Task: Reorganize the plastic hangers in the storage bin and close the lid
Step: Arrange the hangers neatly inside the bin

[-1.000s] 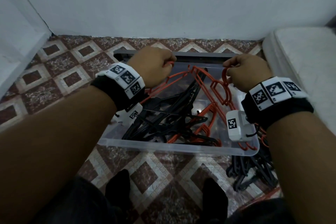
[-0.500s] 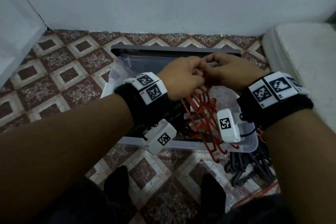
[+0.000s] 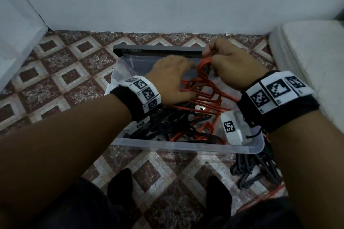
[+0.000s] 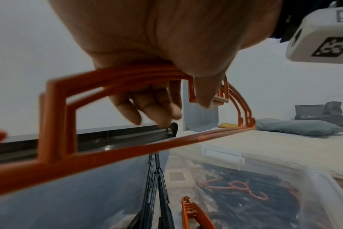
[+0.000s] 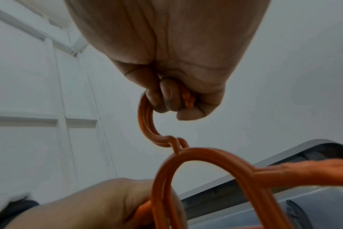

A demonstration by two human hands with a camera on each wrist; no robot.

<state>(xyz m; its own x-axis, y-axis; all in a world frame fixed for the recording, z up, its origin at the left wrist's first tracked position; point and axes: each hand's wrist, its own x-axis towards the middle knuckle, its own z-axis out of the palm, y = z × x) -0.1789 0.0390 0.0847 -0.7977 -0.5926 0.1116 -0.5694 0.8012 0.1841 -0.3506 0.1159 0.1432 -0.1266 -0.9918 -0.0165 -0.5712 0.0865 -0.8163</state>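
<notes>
A clear storage bin (image 3: 186,147) stands on the tiled floor with its grey lid (image 3: 158,50) lying behind it. Above the bin hangs a stacked bundle of orange hangers (image 3: 202,87). My right hand (image 3: 210,59) grips their hooks (image 5: 147,124) in a fist at the top. My left hand (image 3: 184,87) curls round the bundle's shoulder (image 4: 108,77), thumb on one side, fingers (image 4: 153,111) on the other. Black hangers (image 3: 167,126) and another orange hanger (image 3: 208,128) lie tangled in the bin.
More black hangers (image 3: 256,169) lie on the floor at the bin's front right corner. A white mattress (image 3: 307,52) borders the right side, and a wall runs close behind the lid. My feet in dark socks (image 3: 121,182) rest just in front of the bin.
The hands, first apart on spread orange hangers, met and gathered them. Now the right hand has lifted the hooks toward the back and the left has slid down onto the shoulders.
</notes>
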